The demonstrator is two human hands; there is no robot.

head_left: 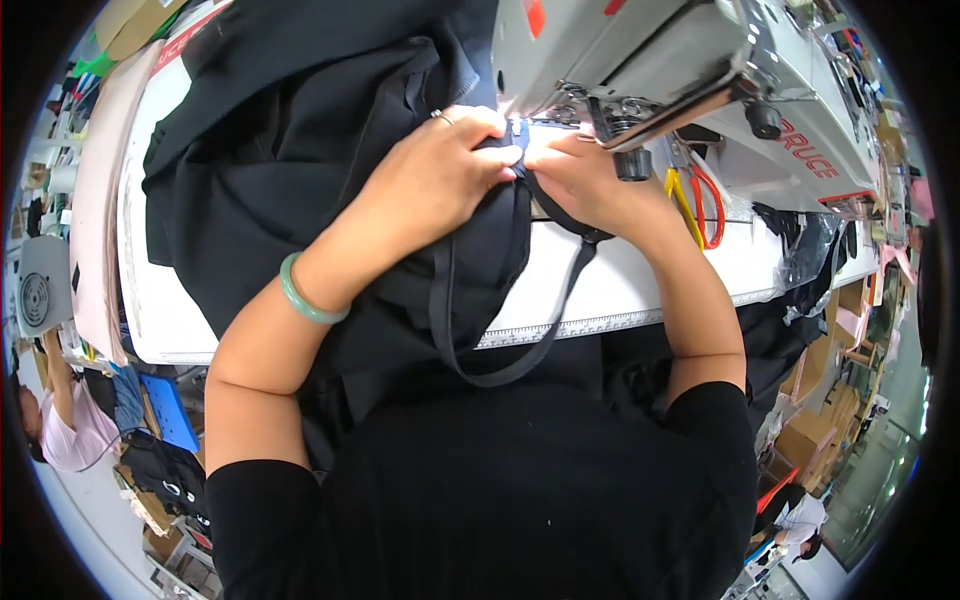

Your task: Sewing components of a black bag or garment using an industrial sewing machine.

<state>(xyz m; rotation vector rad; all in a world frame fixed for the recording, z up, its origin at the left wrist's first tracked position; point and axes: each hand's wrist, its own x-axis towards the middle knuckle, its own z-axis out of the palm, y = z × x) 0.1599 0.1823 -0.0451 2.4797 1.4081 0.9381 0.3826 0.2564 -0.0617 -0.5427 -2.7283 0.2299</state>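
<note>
A large black garment (270,190) lies bunched over the left half of the white sewing table. My left hand (440,165) pinches its edge close to the lit needle area of the sewing machine (640,60). Right beside it, my right hand (585,180) has its fingers closed on the same dark cloth, under the machine head. The fingertips of both hands almost meet there. From between them a narrow black strip (495,378) loops down over the table's front edge. The needle itself is too bright and small to make out.
Scissors with a red and a yellow handle (712,205) lie right of my right hand. A ruler strip (600,325) runs along the table's front edge. Clear plastic with black cloth (805,250) sits at the right end. Other people work at far left and lower right.
</note>
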